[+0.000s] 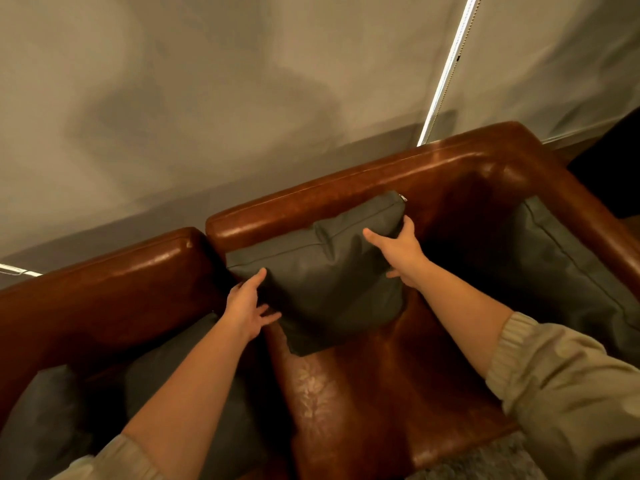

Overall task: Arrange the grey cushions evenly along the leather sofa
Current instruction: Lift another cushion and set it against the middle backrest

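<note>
A grey cushion [325, 275] leans against the backrest of the brown leather sofa [363, 382], in the middle of the view. My left hand [247, 304] grips its lower left edge and my right hand [398, 251] grips its upper right edge, thumb on the front face. A second grey cushion [568, 271] rests in the sofa's right corner against the armrest. Two more grey cushions lie on the left seat, one [180, 382] under my left forearm, another [41, 420] at the far left.
The sofa's backrest splits into two sections with a gap [211, 244] between them. Behind it hangs a pale blind or curtain [242, 98] with a bead chain [446, 71]. A grey rug [485, 459] shows at the sofa's front edge.
</note>
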`<act>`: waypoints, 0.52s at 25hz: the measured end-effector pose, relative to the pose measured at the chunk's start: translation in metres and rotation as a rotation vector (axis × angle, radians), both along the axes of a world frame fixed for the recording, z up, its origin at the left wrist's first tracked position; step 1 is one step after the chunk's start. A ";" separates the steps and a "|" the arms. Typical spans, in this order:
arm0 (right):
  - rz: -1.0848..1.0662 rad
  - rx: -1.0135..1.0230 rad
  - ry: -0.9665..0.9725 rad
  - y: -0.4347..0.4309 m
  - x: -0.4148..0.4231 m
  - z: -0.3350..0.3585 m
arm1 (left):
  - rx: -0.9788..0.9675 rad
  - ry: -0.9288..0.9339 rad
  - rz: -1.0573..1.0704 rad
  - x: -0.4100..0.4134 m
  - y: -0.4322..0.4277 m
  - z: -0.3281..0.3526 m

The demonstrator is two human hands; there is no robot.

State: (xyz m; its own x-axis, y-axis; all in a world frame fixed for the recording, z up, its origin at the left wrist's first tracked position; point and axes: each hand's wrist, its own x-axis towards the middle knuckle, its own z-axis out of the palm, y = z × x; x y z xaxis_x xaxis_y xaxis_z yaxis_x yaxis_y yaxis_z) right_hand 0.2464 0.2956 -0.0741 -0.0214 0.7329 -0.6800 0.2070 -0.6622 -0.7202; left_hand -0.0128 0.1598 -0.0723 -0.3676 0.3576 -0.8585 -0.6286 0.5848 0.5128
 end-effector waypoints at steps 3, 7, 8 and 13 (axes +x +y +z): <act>-0.101 -0.209 0.125 -0.004 -0.013 -0.012 | -0.058 -0.159 -0.028 0.007 0.003 0.001; -0.274 -0.320 0.244 0.001 -0.029 -0.025 | -0.035 -0.353 0.102 0.009 0.025 -0.010; -0.301 -0.313 0.254 0.004 -0.032 -0.028 | -0.017 -0.336 0.137 0.009 0.032 -0.014; -0.392 -0.300 0.265 0.019 -0.046 -0.041 | 0.072 -0.299 0.243 0.005 0.059 -0.038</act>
